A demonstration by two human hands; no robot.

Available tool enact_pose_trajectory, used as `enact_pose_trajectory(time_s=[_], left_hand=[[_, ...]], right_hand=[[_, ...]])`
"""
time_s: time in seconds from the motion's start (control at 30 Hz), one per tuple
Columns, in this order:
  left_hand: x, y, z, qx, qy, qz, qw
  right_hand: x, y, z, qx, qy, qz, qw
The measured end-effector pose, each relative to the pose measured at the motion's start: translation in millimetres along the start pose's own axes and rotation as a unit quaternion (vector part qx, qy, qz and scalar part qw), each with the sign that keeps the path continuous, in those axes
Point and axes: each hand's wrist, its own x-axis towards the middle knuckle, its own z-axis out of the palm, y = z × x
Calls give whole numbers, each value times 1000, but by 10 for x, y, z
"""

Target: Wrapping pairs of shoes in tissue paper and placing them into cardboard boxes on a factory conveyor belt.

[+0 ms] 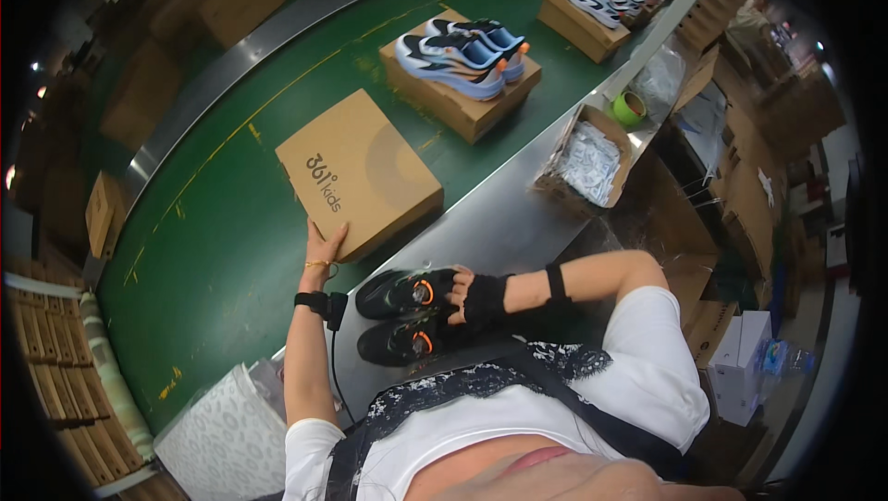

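A closed brown cardboard shoebox [370, 168] with dark print on its lid lies at an angle on the green surface. My left hand [324, 244] grips its near edge, thumb and fingers apart at the corner, part of the fingers hidden by the box. A pair of black sneakers [393, 316] with orange loops lies side by side on the metal ledge close to my body, toes to the left. My right hand [461, 294], in a black fingerless wrap, is closed on the sneakers at their heel end; some fingertips are hidden.
Blue, white and black sneakers [467, 57] stand on another shoebox [472, 117] farther along the green belt [213, 251]. More shoes on a box [578, 27] follow at far right. A carton of small white packets [589, 160] and green tape [628, 109] sit right, white patterned paper [227, 432] lower left.
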Motion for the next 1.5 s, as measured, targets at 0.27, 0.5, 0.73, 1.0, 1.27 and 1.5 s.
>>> enact_pose_trajectory(time_s=[0.27,0.5,0.73,1.0,1.27,1.5], left_hand=[[787,647,1396,-52,-41,-72,995],[684,1363,1906,-166,-75,-114,977],[-42,876,875,583,95,180,786],[-1141,93,-41,475,87,-43,875],[-1930,-3,-487,205,374,-24,904],[-3571,-955,-2073,354,514,-241,744]], right_hand=[[-315,1208,-574,43,226,348,909],[-203,2045,-349,-47,205,437,874],[-611,2118,-1021,599,499,373,504],[-2206,1988,-131,89,299,645,697],[-2161,2759,34,135,39,543,828],[-1522,2307,107,180,56,478,858]])
